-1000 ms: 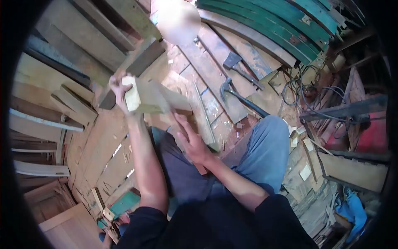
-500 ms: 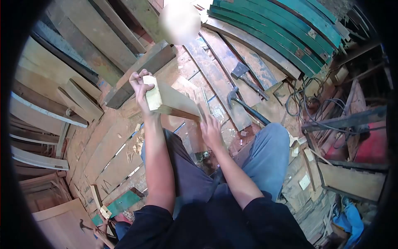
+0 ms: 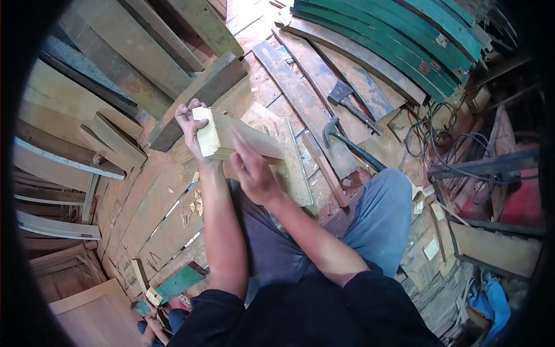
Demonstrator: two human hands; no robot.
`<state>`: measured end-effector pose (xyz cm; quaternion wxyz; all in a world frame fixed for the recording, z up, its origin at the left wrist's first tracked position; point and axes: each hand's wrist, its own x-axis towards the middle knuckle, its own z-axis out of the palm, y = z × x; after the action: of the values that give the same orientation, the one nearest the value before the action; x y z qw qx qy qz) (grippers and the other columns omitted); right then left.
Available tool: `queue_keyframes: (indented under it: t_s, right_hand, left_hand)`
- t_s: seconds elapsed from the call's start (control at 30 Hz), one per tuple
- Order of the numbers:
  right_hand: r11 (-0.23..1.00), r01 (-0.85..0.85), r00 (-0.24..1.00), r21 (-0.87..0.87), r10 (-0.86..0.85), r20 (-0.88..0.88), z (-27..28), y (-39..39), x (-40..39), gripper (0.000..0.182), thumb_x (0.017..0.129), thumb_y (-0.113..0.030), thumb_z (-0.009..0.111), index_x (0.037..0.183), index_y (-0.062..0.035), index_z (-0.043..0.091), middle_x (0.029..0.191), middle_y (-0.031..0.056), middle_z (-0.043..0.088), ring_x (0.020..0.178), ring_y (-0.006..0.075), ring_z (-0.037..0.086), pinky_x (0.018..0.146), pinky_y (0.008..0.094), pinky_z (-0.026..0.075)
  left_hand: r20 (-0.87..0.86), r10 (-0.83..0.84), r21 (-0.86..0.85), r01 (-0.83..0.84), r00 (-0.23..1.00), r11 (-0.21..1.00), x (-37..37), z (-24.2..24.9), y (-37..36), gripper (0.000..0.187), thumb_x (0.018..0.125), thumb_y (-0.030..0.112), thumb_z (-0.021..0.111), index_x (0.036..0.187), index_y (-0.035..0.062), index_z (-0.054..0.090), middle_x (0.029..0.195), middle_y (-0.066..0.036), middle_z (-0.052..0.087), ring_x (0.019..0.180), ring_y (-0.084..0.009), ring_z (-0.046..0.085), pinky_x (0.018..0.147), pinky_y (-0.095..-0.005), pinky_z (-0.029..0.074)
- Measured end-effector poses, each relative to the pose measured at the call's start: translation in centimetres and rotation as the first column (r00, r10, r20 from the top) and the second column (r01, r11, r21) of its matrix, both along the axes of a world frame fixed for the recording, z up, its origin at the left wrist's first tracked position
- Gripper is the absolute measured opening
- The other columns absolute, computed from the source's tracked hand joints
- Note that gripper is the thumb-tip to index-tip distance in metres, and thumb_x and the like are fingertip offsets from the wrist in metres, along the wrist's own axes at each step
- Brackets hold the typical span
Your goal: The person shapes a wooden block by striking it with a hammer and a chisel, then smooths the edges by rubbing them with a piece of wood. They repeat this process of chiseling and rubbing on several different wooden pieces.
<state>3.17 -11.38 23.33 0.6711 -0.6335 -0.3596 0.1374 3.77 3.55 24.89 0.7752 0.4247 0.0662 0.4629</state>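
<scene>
My left hand [image 3: 189,126] grips a thick wooden block [image 3: 250,136] near its pale, freshly cut end, fingers wrapped over the far edge and thumb on the end face. The block is held up on a slant between my knees. My right hand [image 3: 256,178] is at the block's near side, slightly blurred, its index finger stretched toward the broad face and the other fingers partly curled. Beyond the block's lower end lies a light board [image 3: 298,168], partly hidden by it.
A claw hammer [image 3: 352,146] and a hatchet [image 3: 352,107] lie on floor planks ahead. Green curved slats [image 3: 376,49] are stacked at the back right, near coiled cable [image 3: 425,136]. A dark beam [image 3: 199,98] lies left. Another person's hand [image 3: 153,325] shows at lower left.
My right hand has moved left from the block's lower end to its near side. The block has shifted slightly left, and the light board beyond now shows more. At lower left, the other person's hammer has left view.
</scene>
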Motion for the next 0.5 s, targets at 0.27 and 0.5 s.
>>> queue_keyframes:
  t_s: [0.27, 0.5]
  right_hand:
    - [0.999, -0.011, 0.998, 0.049, 0.014, -0.055, -5.2, 0.9, 0.6, 0.056, 0.103, -0.036, 0.037, 0.147, -0.0015, 0.035, 0.148, 0.0237, 0.037, 0.14, 0.0368, 0.034, 0.114, 0.039, 0.028]
    - [0.96, 0.038, 0.959, -0.276, -0.113, -0.261, -13.0, 0.2, 2.3, 0.063, 0.103, -0.045, 0.033, 0.146, 0.001, 0.034, 0.15, 0.023, 0.036, 0.141, 0.0346, 0.032, 0.114, 0.0389, 0.027]
  left_hand:
    - [0.034, -0.024, 0.005, 0.024, 0.999, 1.0, -1.3, -0.6, 0.8, 0.044, 0.069, -0.005, 0.049, 0.11, 0.0105, 0.043, 0.11, -0.013, 0.051, 0.105, -0.0253, 0.052, 0.096, -0.0375, 0.047]
    - [0.018, -0.025, 0.018, 0.025, 1.0, 1.0, -1.5, -0.2, 0.4, 0.044, 0.068, -0.003, 0.05, 0.109, 0.011, 0.044, 0.109, -0.012, 0.051, 0.105, -0.0243, 0.051, 0.095, -0.0369, 0.047]
